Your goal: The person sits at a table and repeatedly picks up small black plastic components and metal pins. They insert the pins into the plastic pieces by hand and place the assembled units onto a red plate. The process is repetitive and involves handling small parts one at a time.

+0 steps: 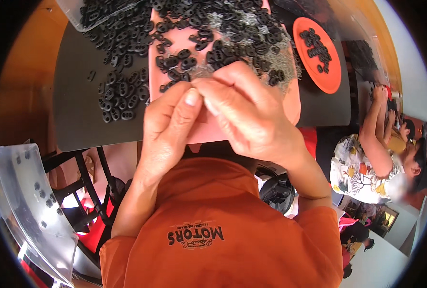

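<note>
My left hand [168, 122] and my right hand [254, 113] meet over the near part of a pink tray [177, 41]. Thumb and fingers of both are pinched together at the tips. Whatever lies between them is hidden by the fingers. Just beyond my fingertips, many small black oval pieces with two holes, like cord locks [188, 63], are scattered on the tray. A heap of fine, shiny metal bits [287, 45], perhaps small springs, lies among them towards the tray's right side.
The tray rests on a dark table [79, 120]. More black two-hole pieces [120, 98] lie left of it. An orange plate [333, 81] on the right holds several. Clear bins stand at far left [72, 9] and lower left [31, 201]. Another person [362, 163] works at right.
</note>
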A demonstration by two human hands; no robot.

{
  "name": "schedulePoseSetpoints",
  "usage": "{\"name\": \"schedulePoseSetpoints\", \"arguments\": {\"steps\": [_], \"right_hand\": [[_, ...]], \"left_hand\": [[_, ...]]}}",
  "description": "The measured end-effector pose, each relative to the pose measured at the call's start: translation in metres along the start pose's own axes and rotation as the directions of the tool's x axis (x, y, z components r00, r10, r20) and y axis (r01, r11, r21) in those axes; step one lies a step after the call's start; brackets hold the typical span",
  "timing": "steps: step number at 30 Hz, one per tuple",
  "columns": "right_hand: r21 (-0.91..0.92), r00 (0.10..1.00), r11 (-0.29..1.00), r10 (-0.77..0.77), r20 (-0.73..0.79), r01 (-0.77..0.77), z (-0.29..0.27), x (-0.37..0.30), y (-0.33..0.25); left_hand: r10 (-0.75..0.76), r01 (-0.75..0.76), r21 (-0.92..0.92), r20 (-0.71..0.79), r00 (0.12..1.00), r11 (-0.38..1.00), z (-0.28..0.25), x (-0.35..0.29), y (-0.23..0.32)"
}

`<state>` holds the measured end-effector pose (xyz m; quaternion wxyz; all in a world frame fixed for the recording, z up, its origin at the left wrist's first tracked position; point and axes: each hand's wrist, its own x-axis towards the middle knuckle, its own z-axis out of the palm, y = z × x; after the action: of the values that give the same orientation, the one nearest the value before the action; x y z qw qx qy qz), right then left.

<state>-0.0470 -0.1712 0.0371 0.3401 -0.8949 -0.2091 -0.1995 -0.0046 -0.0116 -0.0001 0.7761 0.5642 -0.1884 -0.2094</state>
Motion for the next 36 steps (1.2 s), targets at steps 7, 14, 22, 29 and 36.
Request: {"name": "schedulePoseSetpoints", "arguments": {"steps": [7, 14, 22, 29, 36], "right_hand": [[0.036, 0.996, 0.996, -0.079, -0.030, 0.080, -0.002, -0.013, 0.003], [-0.146, 1.000, 0.989, -0.009, -0.027, 0.005, 0.001, -0.016, -0.006], [0.075, 0.998, 0.997, 0.007, -0.059, -0.002, -0.001, -0.019, 0.009], [0.138, 0.990, 0.981, 0.139, -0.019, -0.135, -0.001, -0.024, 0.004], [0.156, 0.988, 0.975, 0.153, 0.032, -0.156, -0.004, -0.023, -0.004]], "left_hand": [[-0.122, 0.123, -0.096, 0.023, 0.992, 0.988, 0.001, -0.004, 0.010], [-0.181, 0.176, -0.079, -0.062, 0.982, 0.981, 0.010, -0.007, 0.018], [-0.113, 0.085, 0.199, 0.135, 0.984, 0.976, 0.007, -0.008, 0.020], [-0.066, 0.034, 0.218, 0.141, 0.988, 0.975, 0.004, -0.009, 0.006], [0.039, -0.103, 0.337, 0.189, 0.981, 0.936, -0.002, -0.007, 0.003]]}}
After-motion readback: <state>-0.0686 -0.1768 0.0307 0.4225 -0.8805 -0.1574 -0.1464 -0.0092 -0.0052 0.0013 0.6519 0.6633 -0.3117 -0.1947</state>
